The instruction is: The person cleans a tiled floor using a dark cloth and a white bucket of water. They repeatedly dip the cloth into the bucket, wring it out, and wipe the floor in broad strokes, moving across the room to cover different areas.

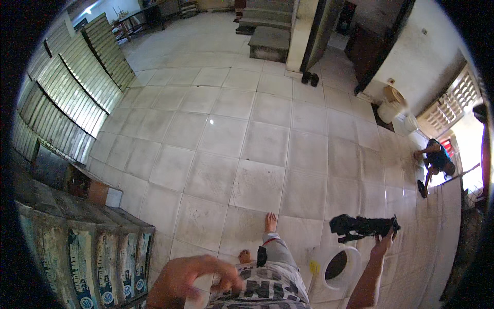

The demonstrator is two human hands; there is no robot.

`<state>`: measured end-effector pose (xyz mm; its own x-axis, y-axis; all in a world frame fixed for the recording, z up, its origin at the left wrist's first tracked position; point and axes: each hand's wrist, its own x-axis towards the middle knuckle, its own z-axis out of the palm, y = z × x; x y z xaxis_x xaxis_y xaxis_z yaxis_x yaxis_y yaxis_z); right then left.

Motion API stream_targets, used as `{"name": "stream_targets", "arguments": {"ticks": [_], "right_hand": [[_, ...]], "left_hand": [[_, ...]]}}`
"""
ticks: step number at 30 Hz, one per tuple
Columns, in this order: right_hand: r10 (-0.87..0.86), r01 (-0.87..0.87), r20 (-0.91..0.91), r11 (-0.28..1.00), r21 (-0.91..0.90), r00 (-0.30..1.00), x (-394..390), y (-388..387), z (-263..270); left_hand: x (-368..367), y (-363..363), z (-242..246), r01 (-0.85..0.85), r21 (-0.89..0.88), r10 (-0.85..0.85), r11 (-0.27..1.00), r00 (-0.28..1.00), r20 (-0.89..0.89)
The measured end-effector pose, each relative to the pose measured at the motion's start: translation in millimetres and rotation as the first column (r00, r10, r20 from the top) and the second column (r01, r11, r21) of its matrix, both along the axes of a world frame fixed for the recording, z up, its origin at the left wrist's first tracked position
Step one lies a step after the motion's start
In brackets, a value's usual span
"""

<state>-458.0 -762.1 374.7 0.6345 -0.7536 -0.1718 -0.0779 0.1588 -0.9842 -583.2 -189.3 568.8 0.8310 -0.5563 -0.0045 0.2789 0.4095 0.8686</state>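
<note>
My right hand (pixel 384 241) is raised at the lower right and grips one end of a black bundle (pixel 361 228). The bundle stretches out leftward, with loose-looking parts hanging below; its exact kind is unclear. Beneath it, close to my right forearm, a white plastic bucket (pixel 354 266) with a yellow label stands on the floor. Its inside looks dark, and I cannot tell what it holds. My left hand (pixel 220 274) hovers in front of my shirt, blurred, with bent fingers. No object shows in it, though part of the palm is hidden.
Stacked printed cartons (pixel 92 262) stand at the lower left, below corrugated sheets (pixel 69 89). Steps (pixel 268 42) and black slippers (pixel 310 79) are ahead. A person (pixel 436 158) bends low by the bright doorway at right, near pale buckets (pixel 388 112). The floor is tiled (pixel 262 181).
</note>
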Motion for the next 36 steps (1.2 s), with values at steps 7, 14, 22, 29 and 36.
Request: {"name": "stream_targets", "arguments": {"ticks": [7,14,22,29,36], "right_hand": [[0.122,-0.121,0.002,0.983,0.136,0.993,-81.3,56.4,46.9],[0.3,-0.31,0.085,0.937,0.161,0.95,-133.0,77.9,68.6],[0.253,-0.252,0.005,0.962,0.103,0.968,-197.0,36.1,76.0],[0.179,-0.233,-0.181,0.909,-0.345,0.967,-264.1,-70.4,86.6],[0.229,-0.239,0.091,0.965,0.108,0.969,-284.4,-157.6,85.5]], "left_hand": [[-34.4,-31.6,79.6,0.436,-0.394,-0.187,0.809,0.827,0.531],[-74.7,-38.7,87.4,0.429,-0.409,-0.147,0.805,0.814,0.563],[-54.5,-86.0,74.8,0.608,-0.248,-0.286,0.754,0.645,0.708],[-51.4,-150.5,7.3,-0.095,0.297,0.099,0.95,0.995,0.002],[-75.3,-219.2,-234.6,0.1,0.875,0.319,0.475,0.906,-0.277]]}}
